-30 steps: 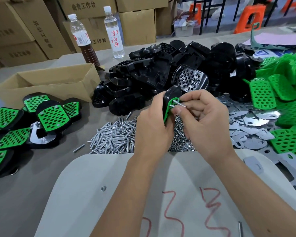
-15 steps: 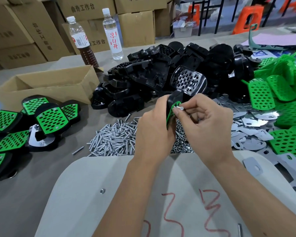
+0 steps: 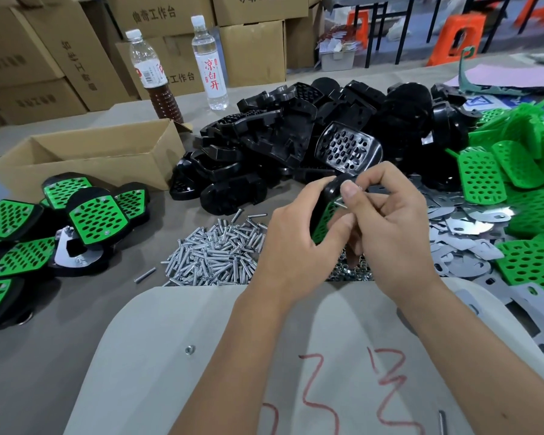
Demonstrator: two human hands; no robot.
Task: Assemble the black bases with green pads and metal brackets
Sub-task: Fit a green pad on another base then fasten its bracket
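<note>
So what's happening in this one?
A person is putting foot-pad parts together at a table. The left hand holds a black base with a green pad on it, tipped on edge, while the right hand pinches a screw against the pad. Loose screws lie just beyond, finished pieces to the left.
</note>
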